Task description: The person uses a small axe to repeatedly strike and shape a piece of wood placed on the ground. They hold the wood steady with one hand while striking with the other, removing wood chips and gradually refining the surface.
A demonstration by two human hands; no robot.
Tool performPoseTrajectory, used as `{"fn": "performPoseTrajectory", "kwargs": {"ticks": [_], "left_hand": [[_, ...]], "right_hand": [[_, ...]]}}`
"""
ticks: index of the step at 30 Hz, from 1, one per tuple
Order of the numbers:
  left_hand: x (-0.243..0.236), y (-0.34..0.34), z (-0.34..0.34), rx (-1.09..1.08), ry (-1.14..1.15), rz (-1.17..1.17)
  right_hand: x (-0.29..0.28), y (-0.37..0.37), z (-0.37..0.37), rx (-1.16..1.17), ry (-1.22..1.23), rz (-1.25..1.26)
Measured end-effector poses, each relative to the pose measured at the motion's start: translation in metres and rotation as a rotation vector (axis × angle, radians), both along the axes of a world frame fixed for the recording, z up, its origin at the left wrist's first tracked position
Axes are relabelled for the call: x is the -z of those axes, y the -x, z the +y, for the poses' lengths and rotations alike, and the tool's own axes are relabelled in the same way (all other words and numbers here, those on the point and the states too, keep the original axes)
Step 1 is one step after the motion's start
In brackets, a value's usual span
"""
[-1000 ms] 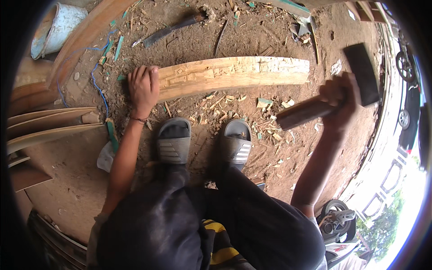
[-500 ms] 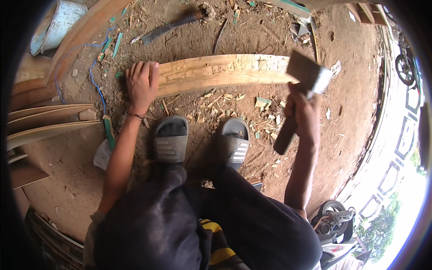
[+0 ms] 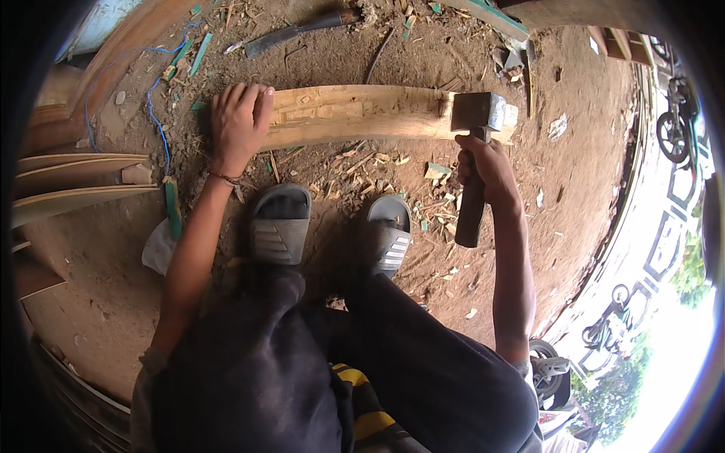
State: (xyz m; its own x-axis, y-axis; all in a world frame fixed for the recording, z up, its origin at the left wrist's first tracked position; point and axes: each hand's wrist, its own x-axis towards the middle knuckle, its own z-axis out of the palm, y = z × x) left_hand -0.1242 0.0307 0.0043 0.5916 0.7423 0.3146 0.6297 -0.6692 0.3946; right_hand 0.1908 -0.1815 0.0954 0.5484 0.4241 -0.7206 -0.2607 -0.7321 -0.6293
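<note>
A long pale wooden plank (image 3: 362,113) lies across the dirt ground in front of my feet. My left hand (image 3: 238,124) presses flat on its left end, fingers spread. My right hand (image 3: 487,170) grips the dark wooden handle of a hatchet (image 3: 476,121). The hatchet's grey metal head rests against the plank's right end. Wood chips (image 3: 362,166) litter the ground between the plank and my grey sandals (image 3: 279,223).
Curved wooden boards (image 3: 75,185) are stacked at the left. A blue cord (image 3: 155,106) trails on the dirt. A long dark tool (image 3: 298,30) lies beyond the plank. Parked motorbikes (image 3: 672,128) stand at the right, past the dirt edge.
My right hand swung the hatchet from raised at the right down onto the plank's right end. My left hand stayed on the plank's left end.
</note>
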Motion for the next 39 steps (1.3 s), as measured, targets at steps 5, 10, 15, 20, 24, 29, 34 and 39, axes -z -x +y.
{"fn": "performPoseTrajectory", "kwargs": {"ticks": [5, 10, 15, 20, 24, 29, 34, 39], "left_hand": [[0.003, 0.001, 0.000, 0.004, -0.021, -0.025], [0.003, -0.001, 0.001, 0.004, -0.034, -0.011], [-0.002, 0.000, 0.001, 0.017, -0.003, -0.047], [-0.001, 0.001, 0.001, -0.020, 0.006, 0.037], [0.003, -0.001, 0.002, 0.000, -0.014, -0.024], [0.003, -0.002, 0.002, -0.015, -0.023, 0.004], [0.001, -0.002, 0.002, -0.033, -0.031, 0.015], [0.005, -0.004, 0.005, -0.030, -0.039, 0.003]], "right_hand": [[-0.061, 0.003, 0.002, -0.072, -0.358, -0.243], [-0.060, 0.024, 0.028, -0.095, -0.681, -0.467], [-0.003, 0.009, 0.028, 0.075, 0.058, 0.043], [-0.018, -0.017, 0.014, 0.102, -0.120, 0.002], [-0.077, -0.009, 0.021, 0.145, -0.494, -0.152], [-0.078, 0.001, 0.037, 0.082, -0.833, -0.297], [0.011, -0.001, 0.021, 0.110, -0.021, 0.195], [0.033, -0.013, 0.005, 0.158, -0.199, 0.358]]}}
